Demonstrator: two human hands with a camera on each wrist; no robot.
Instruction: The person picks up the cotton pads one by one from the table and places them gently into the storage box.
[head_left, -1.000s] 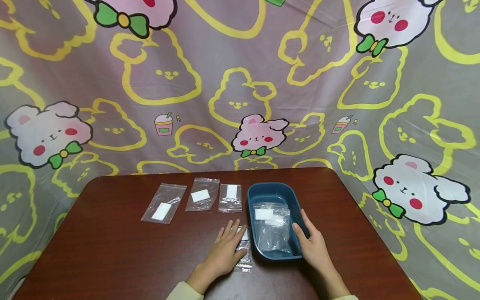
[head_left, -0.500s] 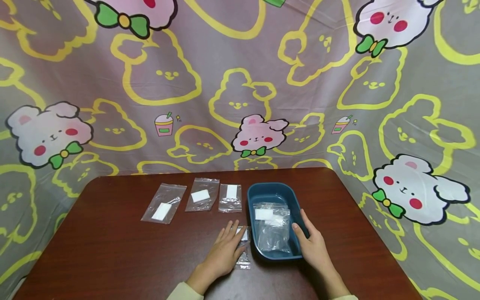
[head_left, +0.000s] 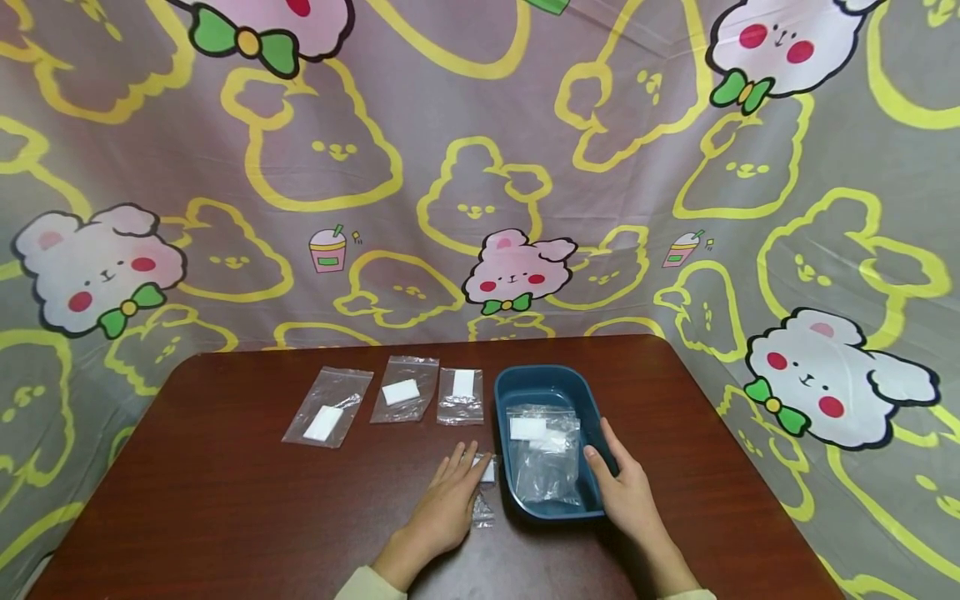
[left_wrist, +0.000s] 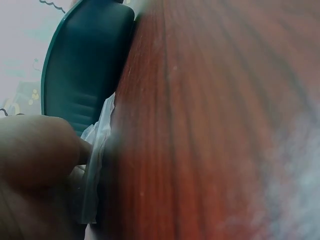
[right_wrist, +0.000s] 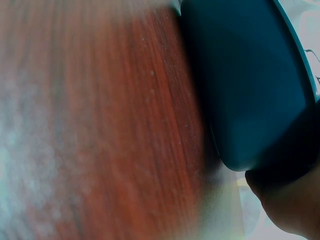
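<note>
Lying over a clear plastic zip bag [head_left: 483, 508], the person's left hand [head_left: 441, 507] has its fingers stretched straight toward the back wall, touching the bag rather than clenched on it. What the thumb does underneath I can't quite tell, even from the left wrist view. That bag is on the table just left of a blue plastic tub [head_left: 547, 392]; its long axis runs away from the person, with the white block [head_left: 488, 471] at its far end.

Over on the other side, the right hand [head_left: 632, 493] grasps the tub's right wall, thumb over the rim and fingers outside. The tub stands upright, its length also pointing to the back, with overlapping bags [head_left: 550, 479] inside. Three more bags lie beyond the left hand: the leftmost [head_left: 341, 396] slants to the right, the middle one [head_left: 420, 379] leans less, the third [head_left: 461, 410] is nearly straight.

Reddish-brown wood grain covers the table [head_left: 225, 483], which has rounded far corners and a glare near the person. Around it hangs a greyish-pink cloth [head_left: 405, 125] printed with rabbits, yellow outlines and drink cups.
</note>
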